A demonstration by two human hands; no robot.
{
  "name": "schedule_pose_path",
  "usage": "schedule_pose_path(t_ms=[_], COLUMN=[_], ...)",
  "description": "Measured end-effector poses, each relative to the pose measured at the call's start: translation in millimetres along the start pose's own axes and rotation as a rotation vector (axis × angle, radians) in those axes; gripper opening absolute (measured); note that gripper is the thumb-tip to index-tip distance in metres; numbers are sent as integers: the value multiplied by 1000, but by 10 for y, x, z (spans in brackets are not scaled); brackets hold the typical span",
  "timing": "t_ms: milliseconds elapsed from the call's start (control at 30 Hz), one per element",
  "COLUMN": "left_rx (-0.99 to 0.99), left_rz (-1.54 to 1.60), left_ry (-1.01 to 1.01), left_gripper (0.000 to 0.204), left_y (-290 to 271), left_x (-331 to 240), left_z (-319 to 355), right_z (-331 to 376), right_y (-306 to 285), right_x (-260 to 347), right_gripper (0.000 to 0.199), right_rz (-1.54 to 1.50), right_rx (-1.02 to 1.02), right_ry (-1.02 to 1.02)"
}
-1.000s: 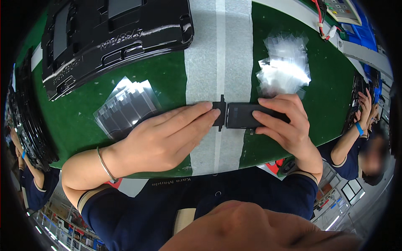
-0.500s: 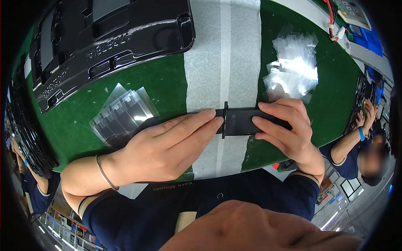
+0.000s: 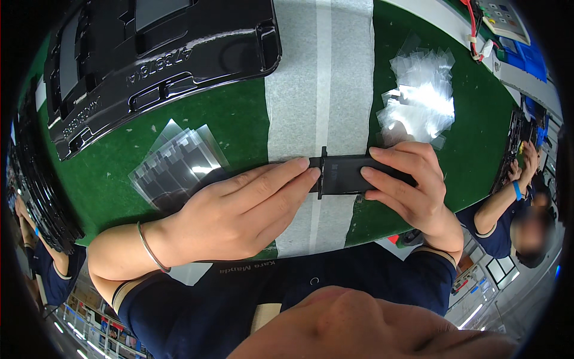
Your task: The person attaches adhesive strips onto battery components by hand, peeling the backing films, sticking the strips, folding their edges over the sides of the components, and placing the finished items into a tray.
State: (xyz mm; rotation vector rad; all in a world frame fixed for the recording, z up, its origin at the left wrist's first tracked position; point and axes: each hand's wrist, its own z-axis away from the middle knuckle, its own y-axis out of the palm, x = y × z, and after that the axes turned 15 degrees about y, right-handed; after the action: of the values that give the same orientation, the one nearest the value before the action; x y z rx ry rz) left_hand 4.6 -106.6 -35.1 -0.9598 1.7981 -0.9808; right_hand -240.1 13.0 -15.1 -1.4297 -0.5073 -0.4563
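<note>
left hand [image 3: 239, 209] laid flat, palm down, fingers stretched out straight, fingertips [image 3: 302, 173] pressing on the left end of a flat black rectangular part [image 3: 347, 175] lying across the middle of the table, right where the grey strip [image 3: 320, 72] meets the green mat [image 3: 227, 113]. no closing around it on that side, just a flat press from above. thin bangle [image 3: 150, 248] round the left wrist. right hand [image 3: 412, 188] curled over the right end of the same part, thumb on the near edge and fingers on the far edge, a narrow pinch holding it down against the surface. narrow black crosspiece [image 3: 322, 172] standing across the part just beside the left fingertips. fanned stack of clear film sheets [image 3: 176, 164] on the mat just left of the left hand, partly tucked under its knuckles. loose heap of shinier clear film pieces [image 3: 421, 99] beyond the right hand, near but not touching it. large black moulded tray [image 3: 155, 66] at the far left of the table, well apart from both hands. another person's forearm with a blue wristband [image 3: 516, 190] at the right edge, working at a separate spot. dark sleeves on both forearms at the lower edge.
</note>
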Motion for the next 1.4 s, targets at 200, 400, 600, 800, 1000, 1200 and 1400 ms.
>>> schedule_pose_path(t_ms=[200, 400, 600, 800, 1000, 1200, 1400], left_rx=[-45, -51, -66, -67, -64, -66, -67], left_rz=[35, 27, 48, 52, 63, 59, 80], left_ry=[-49, -46, -55, -63, -61, -62, -72], left_gripper=[14, 14, 15, 16, 19, 20, 20], left_y=[9, 11, 9, 1, -11, 7, -10], left_x=[-6, -1, -7, -15, -9, -1, -3], left_z=[-36, -31, -32, -51, -64, -117, -110], right_z=[-5, -18, -10, -18, -32, -22, 5], right_y=[2, -15, -4, -29, -61, -95, -102], right_x=[-14, 1, -1, -4, -3, -65, -99], right_gripper=[41, 42, 42, 40, 38, 38, 38], right_rz=[7, 12, 17, -15, -75, -108, -156], right_rx=[0, 6, -3, 12, 41, 44, 20], right_ry=[-4, -2, -6, 8, 37, 36, 53])
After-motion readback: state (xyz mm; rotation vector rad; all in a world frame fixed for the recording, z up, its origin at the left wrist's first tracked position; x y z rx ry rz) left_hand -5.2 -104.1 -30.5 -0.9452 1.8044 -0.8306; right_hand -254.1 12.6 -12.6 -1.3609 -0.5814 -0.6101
